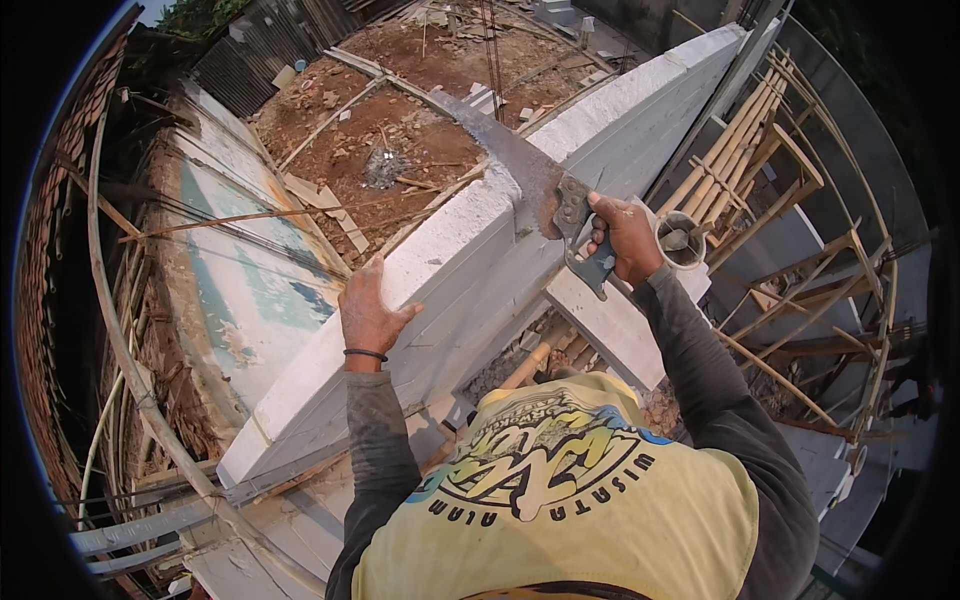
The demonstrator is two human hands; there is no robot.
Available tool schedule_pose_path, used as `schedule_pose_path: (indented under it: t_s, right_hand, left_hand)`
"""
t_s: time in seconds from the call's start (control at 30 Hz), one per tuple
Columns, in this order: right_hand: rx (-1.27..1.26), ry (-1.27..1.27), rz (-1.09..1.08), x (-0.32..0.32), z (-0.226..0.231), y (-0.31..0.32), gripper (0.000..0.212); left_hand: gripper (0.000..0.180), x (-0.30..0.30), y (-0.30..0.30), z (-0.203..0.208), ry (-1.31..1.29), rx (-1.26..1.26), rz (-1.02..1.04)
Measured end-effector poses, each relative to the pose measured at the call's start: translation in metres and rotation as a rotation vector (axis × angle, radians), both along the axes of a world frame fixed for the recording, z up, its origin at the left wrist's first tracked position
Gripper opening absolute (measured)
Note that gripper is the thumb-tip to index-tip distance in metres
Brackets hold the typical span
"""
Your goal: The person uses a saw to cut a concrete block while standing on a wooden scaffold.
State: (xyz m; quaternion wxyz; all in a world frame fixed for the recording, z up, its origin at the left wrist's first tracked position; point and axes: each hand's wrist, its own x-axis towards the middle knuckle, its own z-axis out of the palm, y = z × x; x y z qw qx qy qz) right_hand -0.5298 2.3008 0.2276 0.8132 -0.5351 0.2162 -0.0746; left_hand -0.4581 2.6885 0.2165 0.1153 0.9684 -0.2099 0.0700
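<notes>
A white lightweight-block wall (440,240) runs slantwise from the lower left to the upper right. My right hand (625,235) is closed round the dark handle of a hand saw (515,160). The saw's worn, rust-stained blade lies across the wall's top and points to the far left. Where blade and block meet, the block looks rough, with a short cut edge in the near face. My left hand (372,315) rests on the wall's top edge, thumb spread toward the near face and fingers reaching over the top. A dark band circles that wrist.
Next to my right hand stands a round, pale-rimmed container (681,241) above a white block ledge (605,325). Bamboo scaffolding (735,150) rises at the right. Beyond the wall is reddish rubble ground (400,130); a weathered painted wall (250,270) stands left. Bamboo poles (150,400) curve nearby.
</notes>
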Motion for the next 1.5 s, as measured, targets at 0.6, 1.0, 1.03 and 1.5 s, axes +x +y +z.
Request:
schedule_pose_path:
  t_s: [0.6, 1.0, 1.03, 1.5]
  right_hand:
    - [0.012, 0.018, -0.016, -0.024, 0.017, -0.006, 0.025]
    - [0.088, 0.046, -0.056, -0.035, 0.012, 0.0, 0.024]
    - [0.068, 0.029, -0.079, -0.016, 0.01, -0.001, 0.024]
    - [0.096, -0.04, -0.19, -0.003, -0.003, -0.008, 0.022]
  left_hand:
    - [0.107, -0.001, 0.0, 0.004, 0.055, -0.012, -0.002]
    - [0.105, -0.002, 0.001, 0.0, 0.024, -0.013, -0.009]
    - [0.105, 0.002, 0.002, -0.002, 0.011, -0.022, -0.028]
    - [0.107, -0.01, 0.034, 0.009, 0.032, -0.014, -0.051]
